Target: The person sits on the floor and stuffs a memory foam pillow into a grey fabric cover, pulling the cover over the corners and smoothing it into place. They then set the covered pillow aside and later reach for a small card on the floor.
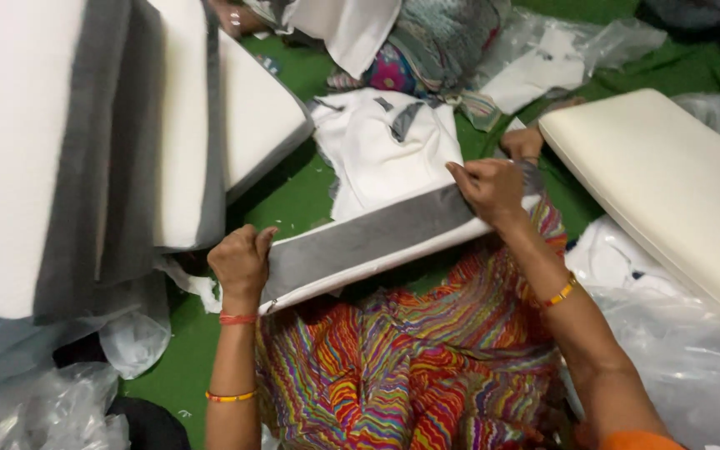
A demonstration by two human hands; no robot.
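Nearest us lies our striped, many-coloured lap [402, 375]; across it rests the cushion [377, 242], white with a grey side band, tilted up to the right; our left hand [242, 260] is fisted tight on its near left end, and our right hand [491, 187] pinches the cover's upper edge at the right end; beyond lies a white fabric cover [385, 150] on the green floor [293, 192]; right, a bare cream foam pad [668, 183]; left, stacked covered cushions [85, 133].
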